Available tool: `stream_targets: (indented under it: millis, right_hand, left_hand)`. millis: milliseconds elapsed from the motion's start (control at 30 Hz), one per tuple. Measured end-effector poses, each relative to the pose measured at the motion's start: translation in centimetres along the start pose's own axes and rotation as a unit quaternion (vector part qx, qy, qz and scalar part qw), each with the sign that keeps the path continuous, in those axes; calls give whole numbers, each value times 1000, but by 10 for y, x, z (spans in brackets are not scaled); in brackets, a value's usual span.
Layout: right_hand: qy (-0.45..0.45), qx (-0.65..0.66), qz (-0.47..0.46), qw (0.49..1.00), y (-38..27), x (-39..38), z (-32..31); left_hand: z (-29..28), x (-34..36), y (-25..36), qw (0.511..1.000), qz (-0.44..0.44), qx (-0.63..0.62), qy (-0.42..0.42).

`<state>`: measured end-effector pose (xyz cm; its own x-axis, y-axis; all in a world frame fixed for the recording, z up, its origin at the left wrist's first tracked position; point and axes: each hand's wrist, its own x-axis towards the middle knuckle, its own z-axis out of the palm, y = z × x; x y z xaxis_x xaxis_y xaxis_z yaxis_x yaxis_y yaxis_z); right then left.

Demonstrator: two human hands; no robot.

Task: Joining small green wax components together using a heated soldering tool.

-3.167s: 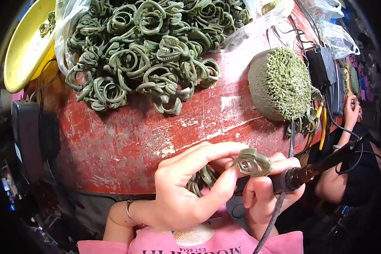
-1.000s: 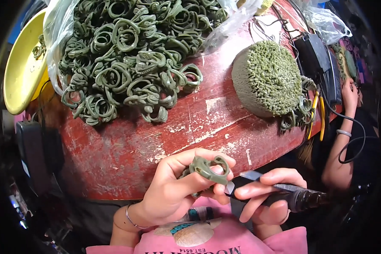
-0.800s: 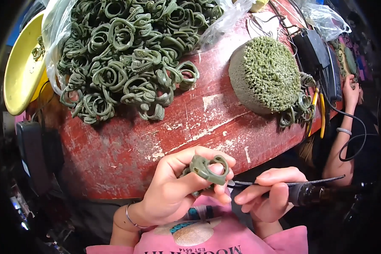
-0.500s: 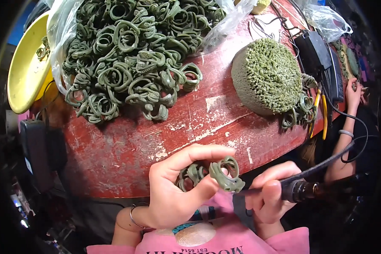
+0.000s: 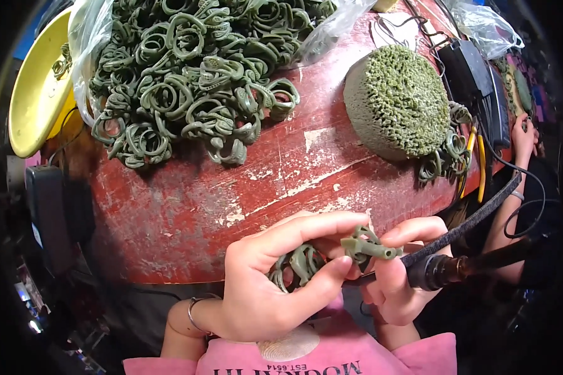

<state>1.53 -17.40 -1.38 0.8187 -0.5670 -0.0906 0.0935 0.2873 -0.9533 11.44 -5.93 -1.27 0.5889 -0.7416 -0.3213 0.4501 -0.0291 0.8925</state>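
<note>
My left hand [image 5: 263,290] is closed around several dark green rings [image 5: 303,262] in its palm. At its fingertips it pinches one more green ring [image 5: 372,248], turned so that a small hole at one end shows. My right hand [image 5: 394,284] grips a black-handled tool [image 5: 438,272] with a cord; its working end is hidden behind the fingers. The right thumb and forefinger come up against the pinched ring. Both hands are just off the table's near edge.
A big pile of green rings [image 5: 187,94] covers the far left of the worn red table [image 5: 244,212], beside a yellow dish [image 5: 34,94]. A round, rough green block [image 5: 403,103] stands right, with loose rings, yellow-handled pliers [image 5: 481,165] and black cables. Another person's hand [image 5: 524,137] is at far right.
My hands have come together, with the right moving left and up to meet the ring. The pinched ring has been turned and shifted right.
</note>
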Motion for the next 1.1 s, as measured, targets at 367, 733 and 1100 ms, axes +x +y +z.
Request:
stream_targets:
  millis: [367, 733, 1100]
  right_hand:
    - [40, -30, 0, 999, 3, 0, -2]
    - [12, 34, 67, 997, 1, 4, -4]
    - [-13, 72, 34, 997, 8, 8, -7]
  left_hand:
    - [-1, 0, -4, 997, 58, 43, -10]
    - [-2, -5, -2, 999, 40, 6, -6]
    - [-3, -4, -4, 999, 50, 7, -11]
